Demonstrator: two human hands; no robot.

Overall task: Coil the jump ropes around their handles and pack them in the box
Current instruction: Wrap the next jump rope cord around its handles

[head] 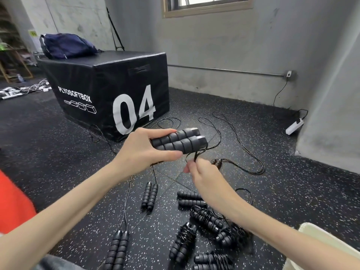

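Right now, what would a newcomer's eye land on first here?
The left hand, mid-frame, grips a pair of handles side by side, while the right hand pinches the cord just below them. Behind stands a black plyo box marked 04. On the floor in front lie more ropes, some already coiled, some loose.

Both bare forearms reach forward from the lower corners, converging above the pair of handles point(178, 141). Left hand point(145, 151): thumb on top, fingers curled under, gripping the handles at their near end, wrist roughly level. Right hand point(202, 177): just below and right of the handles, fingertips bunched, pinching the rope point(196, 155) hanging from their far end.
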